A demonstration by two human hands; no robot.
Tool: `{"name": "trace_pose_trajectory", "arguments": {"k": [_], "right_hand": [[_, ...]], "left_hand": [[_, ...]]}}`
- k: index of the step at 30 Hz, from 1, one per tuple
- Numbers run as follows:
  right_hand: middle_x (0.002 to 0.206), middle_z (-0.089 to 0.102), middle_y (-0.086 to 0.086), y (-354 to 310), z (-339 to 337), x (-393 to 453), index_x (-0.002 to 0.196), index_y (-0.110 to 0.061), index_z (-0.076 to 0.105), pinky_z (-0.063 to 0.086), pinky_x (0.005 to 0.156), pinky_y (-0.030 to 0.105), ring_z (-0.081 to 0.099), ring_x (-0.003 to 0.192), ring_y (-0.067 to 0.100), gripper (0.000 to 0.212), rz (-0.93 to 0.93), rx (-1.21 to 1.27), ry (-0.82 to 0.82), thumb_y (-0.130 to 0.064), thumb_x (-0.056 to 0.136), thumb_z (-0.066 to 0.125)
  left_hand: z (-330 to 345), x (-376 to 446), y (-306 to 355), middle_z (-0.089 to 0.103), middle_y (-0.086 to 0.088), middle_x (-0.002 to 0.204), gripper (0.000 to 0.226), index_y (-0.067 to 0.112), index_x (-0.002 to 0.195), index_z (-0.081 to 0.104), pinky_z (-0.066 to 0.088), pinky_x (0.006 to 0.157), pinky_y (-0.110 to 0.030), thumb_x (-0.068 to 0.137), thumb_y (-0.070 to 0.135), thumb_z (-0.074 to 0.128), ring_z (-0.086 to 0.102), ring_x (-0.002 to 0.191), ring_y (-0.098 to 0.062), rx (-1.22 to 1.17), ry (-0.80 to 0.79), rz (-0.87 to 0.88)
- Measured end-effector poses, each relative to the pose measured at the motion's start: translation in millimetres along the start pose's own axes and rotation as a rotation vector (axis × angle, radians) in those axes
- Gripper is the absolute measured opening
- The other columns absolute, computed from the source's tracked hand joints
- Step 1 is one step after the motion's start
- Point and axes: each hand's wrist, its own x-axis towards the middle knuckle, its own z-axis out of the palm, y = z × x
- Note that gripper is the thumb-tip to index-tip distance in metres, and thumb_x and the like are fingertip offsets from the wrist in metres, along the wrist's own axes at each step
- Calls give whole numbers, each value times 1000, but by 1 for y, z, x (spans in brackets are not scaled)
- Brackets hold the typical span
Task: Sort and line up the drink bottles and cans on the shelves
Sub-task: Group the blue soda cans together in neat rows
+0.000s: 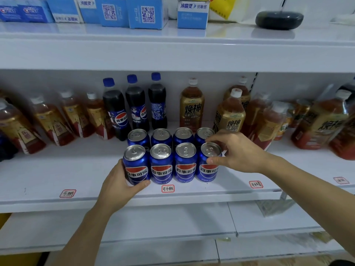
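While the left hand [119, 186] curls around the leftmost blue aluminium cola can [136, 164] on the white shelf [76, 169], the right hand [233, 150] pinches the rightmost front can [208, 162].

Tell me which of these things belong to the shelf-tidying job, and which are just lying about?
Part of the job:
blue cola cans
cola bottles
gold-label tea bottles
left hand gripping the end can
right hand on the other end can

Just lying about:
blue boxes
black oval object
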Motion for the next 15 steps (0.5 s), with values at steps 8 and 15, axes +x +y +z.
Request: {"name": "trace_pose_trajectory", "arguments": {"k": [8, 15], "right_hand": [[121, 65, -11, -1, -5, 3, 132, -29, 61, 54, 79, 17, 62, 96, 4, 58, -19, -35, -48, -53, 82, 78], [106, 70, -10, -4, -39, 38, 116, -27, 70, 50, 78, 18, 65, 95, 6, 30, 111, 59, 143, -45, 92, 71]], "left_hand": [[-1, 0, 0, 62, 12, 129, 85, 30, 139, 46, 49, 91, -29, 68, 42, 93, 60, 113, -10, -8, -1, -28], [1, 1, -1, 59, 15, 128, 86, 33, 138, 44, 49, 93, -31, 69, 40, 93, 58, 113, -10, -15, 5, -33]]}}
